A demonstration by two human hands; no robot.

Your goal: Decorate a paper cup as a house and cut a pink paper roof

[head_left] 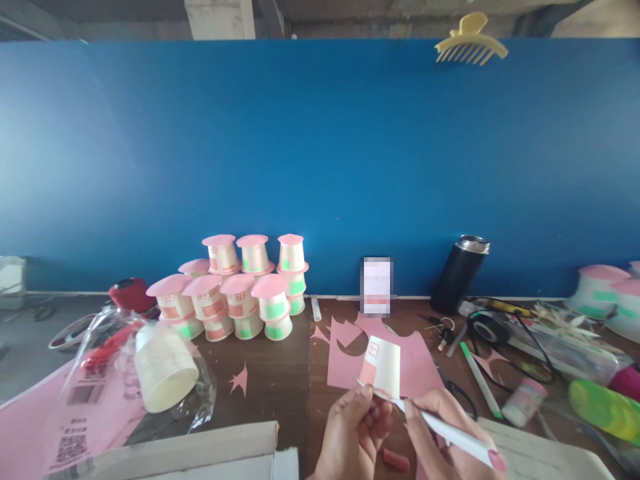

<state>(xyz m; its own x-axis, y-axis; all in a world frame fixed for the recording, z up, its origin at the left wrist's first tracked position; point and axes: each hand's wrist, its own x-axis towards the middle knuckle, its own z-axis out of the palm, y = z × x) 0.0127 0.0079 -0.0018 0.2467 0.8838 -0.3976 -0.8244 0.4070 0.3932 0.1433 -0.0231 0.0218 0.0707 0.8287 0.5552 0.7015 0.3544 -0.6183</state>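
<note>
My left hand (355, 427) is closed on the rim of an upside-down white paper cup (387, 367), which has a pink window and a pink block drawn on it. In my right hand (440, 427) is a white marker (453, 435) with a pink end, its tip touching the cup near the rim. A small pink cap (396, 460) lies on the table below the hands. Behind the cup are sheets of cut pink paper (345, 367).
Paper-cup houses with pink roofs (270, 287) stand stacked at the back left. Nearer are nested paper cups (167, 373) in clear plastic. A phone (377, 287) leans against the blue partition (330, 167). To the right are a black flask (457, 277), a green-capped marker (480, 380) and a small bottle (524, 402).
</note>
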